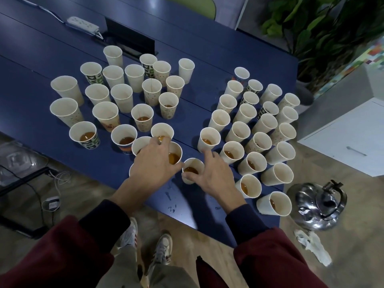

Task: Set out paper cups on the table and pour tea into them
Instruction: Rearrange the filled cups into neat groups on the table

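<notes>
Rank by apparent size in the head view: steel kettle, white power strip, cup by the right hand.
1. steel kettle
2. white power strip and cup by the right hand look alike; the strip lies farther off, so unranked.

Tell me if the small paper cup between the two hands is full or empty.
Partly filled. Amber tea shows low inside the small white paper cup, well below its rim.

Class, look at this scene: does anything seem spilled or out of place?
Drops lie spilled on the table near its front edge. The kettle stands on the floor, beside crumpled tissue.
</notes>
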A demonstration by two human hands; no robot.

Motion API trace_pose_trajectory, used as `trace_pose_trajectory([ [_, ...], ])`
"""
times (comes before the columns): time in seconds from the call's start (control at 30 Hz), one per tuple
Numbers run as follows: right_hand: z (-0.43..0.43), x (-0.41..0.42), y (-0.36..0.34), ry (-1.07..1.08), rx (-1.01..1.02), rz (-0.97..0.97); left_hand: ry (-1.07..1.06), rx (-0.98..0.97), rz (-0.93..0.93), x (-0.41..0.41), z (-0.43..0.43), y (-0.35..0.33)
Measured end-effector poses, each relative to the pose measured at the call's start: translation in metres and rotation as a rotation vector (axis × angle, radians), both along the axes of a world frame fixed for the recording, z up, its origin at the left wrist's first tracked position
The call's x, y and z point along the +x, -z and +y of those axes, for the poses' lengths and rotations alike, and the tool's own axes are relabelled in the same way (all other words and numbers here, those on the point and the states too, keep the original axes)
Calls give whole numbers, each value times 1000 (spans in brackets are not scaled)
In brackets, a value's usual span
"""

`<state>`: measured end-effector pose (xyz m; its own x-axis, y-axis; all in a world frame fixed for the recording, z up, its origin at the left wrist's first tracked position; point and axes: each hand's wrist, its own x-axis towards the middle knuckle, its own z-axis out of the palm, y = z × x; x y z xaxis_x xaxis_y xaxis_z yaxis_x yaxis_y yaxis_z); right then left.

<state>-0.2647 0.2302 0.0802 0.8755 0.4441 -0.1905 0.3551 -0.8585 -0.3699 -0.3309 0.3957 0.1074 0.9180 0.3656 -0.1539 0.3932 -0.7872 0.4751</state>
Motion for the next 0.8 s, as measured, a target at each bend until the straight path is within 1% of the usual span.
trace_pose_trajectory([
  [0.13,0,2,-15,-72,277,75,-8,9,-74,9,-9,-11],
  [0.2,4,0,-19,-104,388,82,-9,-28,-108,14,-13,-19],
  [0.33,13,2,-25,-72,500,20,23,-92,-162,22,-14,-30],
  [0.47,20,15,-30,-41,505,-32,77,-151,-212,32,-3,-37],
  [0.57,27,28,-34,-53,510,-54,87,-310,-211,44,13,-42],
  [0.63,32,41,-37,-36,490,-86,85,-383,-246,57,24,-44],
  [0.7,36,54,-41,-20,460,-107,85,-396,-269,74,35,-43],
  [0.8,43,77,-47,21,433,-120,122,-350,-258,105,53,-43],
])
